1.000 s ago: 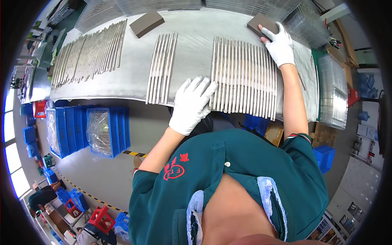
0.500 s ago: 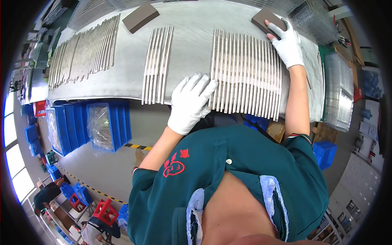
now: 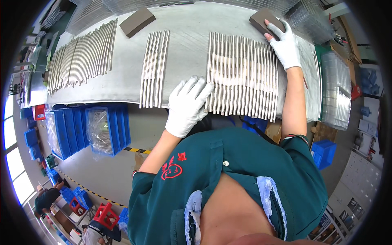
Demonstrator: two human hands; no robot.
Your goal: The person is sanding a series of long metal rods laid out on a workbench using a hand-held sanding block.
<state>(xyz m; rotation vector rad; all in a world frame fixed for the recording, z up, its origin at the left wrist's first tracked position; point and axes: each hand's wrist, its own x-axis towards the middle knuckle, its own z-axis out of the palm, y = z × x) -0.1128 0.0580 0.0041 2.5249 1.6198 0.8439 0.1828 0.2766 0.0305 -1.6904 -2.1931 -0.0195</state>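
My left hand (image 3: 188,107), in a white glove, lies on the near edge of the table with its fingers stretched out. Its fingertips touch the left side of a wide row of slim silver metal rods (image 3: 241,75), laid side by side. At the far right, my right hand (image 3: 285,48) wears a white glove with some bare fingertips showing. It grips a brown rectangular block (image 3: 261,19) beyond the row's far right corner. A narrower group of rods (image 3: 154,69) lies left of my left hand.
More rods (image 3: 83,55) spread over the table's left side, with a second brown block (image 3: 138,23) behind them. Clear plastic trays (image 3: 335,90) are stacked at the right. Blue crates (image 3: 108,128) stand below the table's left edge. Other people work at the lower left.
The whole view has shifted slightly. Both hands keep nearly the same places, the left beside the wide row of rods and the right on the brown block.
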